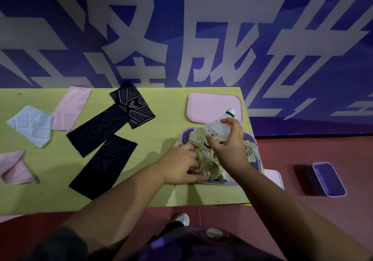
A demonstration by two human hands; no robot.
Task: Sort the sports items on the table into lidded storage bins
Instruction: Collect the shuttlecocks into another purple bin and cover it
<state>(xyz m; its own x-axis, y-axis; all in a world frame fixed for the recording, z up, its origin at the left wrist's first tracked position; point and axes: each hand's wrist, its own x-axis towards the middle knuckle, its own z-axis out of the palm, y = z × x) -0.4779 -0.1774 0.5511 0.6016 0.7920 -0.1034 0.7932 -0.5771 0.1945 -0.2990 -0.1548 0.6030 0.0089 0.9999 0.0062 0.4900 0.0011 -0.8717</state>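
The right hand (230, 145) pinched a white feather shuttlecock (219, 128) above the crowded purple plastic bin (219, 183); the left hand (181, 163) curled at its rim, grip unclear. Forcing it in might crush feathers

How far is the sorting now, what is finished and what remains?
Done: many shuttlecocks lie in the purple bin. In hand: the right hand holds one more shuttlecock over it; the left hand is at its rim. Left: the black, pink and pale blue sleeves on the table; the pink lid lies off.
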